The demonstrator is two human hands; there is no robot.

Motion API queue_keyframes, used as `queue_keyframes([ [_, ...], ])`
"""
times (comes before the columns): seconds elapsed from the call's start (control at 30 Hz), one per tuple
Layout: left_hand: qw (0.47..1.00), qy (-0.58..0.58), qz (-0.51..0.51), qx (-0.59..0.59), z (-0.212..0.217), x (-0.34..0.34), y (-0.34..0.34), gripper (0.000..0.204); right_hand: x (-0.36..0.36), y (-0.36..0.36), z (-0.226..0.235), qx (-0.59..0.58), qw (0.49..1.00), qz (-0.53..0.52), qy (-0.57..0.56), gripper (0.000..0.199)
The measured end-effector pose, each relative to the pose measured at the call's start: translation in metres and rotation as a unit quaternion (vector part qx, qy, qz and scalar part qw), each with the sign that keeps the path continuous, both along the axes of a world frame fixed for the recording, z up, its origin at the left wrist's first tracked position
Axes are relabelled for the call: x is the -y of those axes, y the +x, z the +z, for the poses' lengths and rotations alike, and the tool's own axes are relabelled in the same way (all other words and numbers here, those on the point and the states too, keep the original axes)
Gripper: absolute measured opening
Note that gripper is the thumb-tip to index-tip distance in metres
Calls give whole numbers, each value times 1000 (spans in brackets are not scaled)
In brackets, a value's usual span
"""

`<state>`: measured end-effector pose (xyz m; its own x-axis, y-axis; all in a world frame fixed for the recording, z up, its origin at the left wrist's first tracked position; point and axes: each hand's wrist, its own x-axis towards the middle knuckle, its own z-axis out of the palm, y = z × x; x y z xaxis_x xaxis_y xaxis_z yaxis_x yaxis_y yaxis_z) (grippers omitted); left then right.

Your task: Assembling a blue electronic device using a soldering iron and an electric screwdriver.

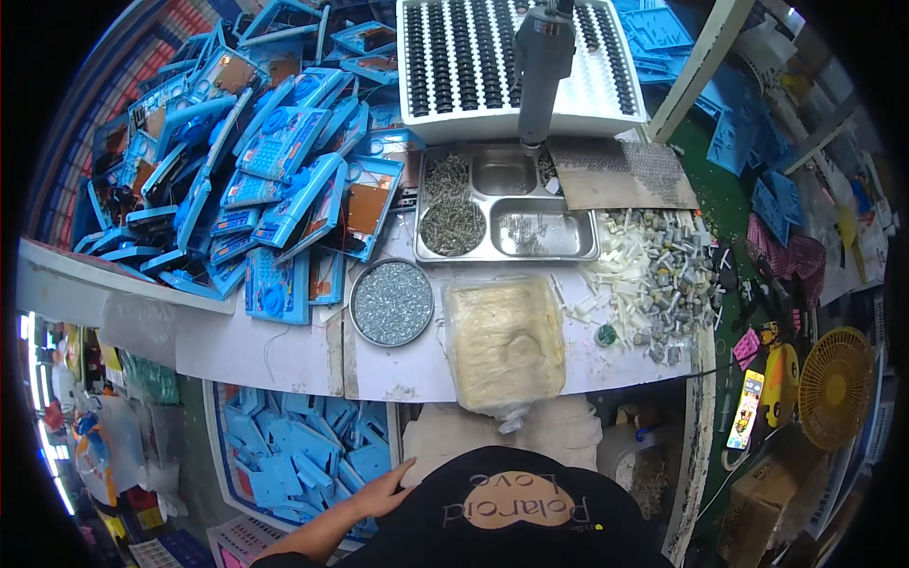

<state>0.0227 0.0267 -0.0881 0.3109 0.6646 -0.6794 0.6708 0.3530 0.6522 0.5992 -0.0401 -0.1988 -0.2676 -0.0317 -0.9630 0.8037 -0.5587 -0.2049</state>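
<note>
- Lying at lower centre, beige cloth [502,435] is seen just beside the left hand [384,490] — fingers spread.
- Above it, a wrapped block [504,343] is seen.
- Right hand — state cannot be told.

On the white flat tabletop [256,350], a yellowish rectangular plastic-wrapped bundle [505,343] lies before a silver rectangular metal tray [504,176] and right of a round grey metal dish [392,345].

shiny metal tray [506,177], smooth plastic housings [284,144]
</note>
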Motion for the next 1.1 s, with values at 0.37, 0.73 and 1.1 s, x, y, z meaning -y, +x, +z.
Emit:
queue_keyframes([
  [0.37,976,-140,-156,-51,23,41,-19,57,-3,2,11,73,990,-108,50,32],
  [0.73,929,-311,-203,2,-7,92,-1,52,-44,35,30,73,997,-13,2,39],
  [1.1,730,643,128,-192,179,-367,-19,32,-291,-113,235,-80,897,171,401,33],
])
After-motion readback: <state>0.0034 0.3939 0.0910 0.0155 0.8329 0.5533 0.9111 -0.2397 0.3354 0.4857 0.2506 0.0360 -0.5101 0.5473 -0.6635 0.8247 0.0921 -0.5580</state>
